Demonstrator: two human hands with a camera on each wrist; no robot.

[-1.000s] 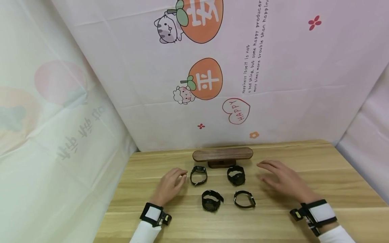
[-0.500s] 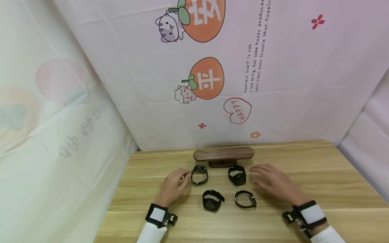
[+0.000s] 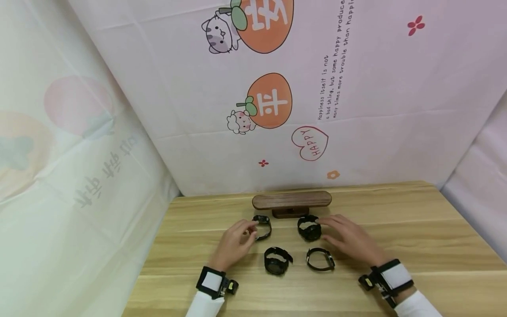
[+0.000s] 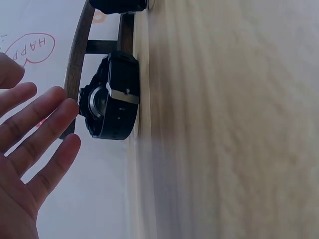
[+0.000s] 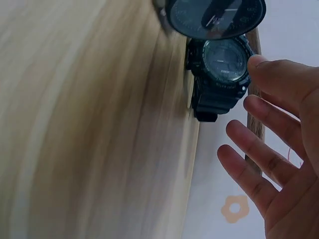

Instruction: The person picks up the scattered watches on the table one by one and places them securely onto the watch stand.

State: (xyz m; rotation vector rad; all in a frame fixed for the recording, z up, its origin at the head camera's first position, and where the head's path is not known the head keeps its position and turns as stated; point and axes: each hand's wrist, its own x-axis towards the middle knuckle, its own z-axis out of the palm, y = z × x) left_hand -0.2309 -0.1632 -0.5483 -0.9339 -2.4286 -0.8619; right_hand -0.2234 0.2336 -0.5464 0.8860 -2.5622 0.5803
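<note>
Four-sided in layout, several black wristwatches stand on the table. My left hand [image 3: 233, 246] reaches the back-left watch [image 3: 270, 230], its fingers overlapping the near side in the head view. In the left wrist view those fingers are spread and loosely bent beside a watch [image 4: 122, 97] with a buckled strap. My right hand [image 3: 354, 241] is at the back-right watch [image 3: 313, 232], fingertips at its right edge. In the right wrist view the thumb tip meets or nearly meets the digital watch [image 5: 224, 60], the other fingers spread. Contact is unclear for both hands.
Behind the watches is a dark wooden display stand [image 3: 291, 200] with a rounded bar. Nearer stand a chunky front-left watch [image 3: 276, 266] and a slim front-right watch [image 3: 329, 260]. A printed cloth [image 3: 214, 163] hangs behind the wooden table [image 3: 245, 295].
My left hand has moved right to the back-left watch, and my right hand has moved left to the back-right one. The watches and stand have stayed in place.
</note>
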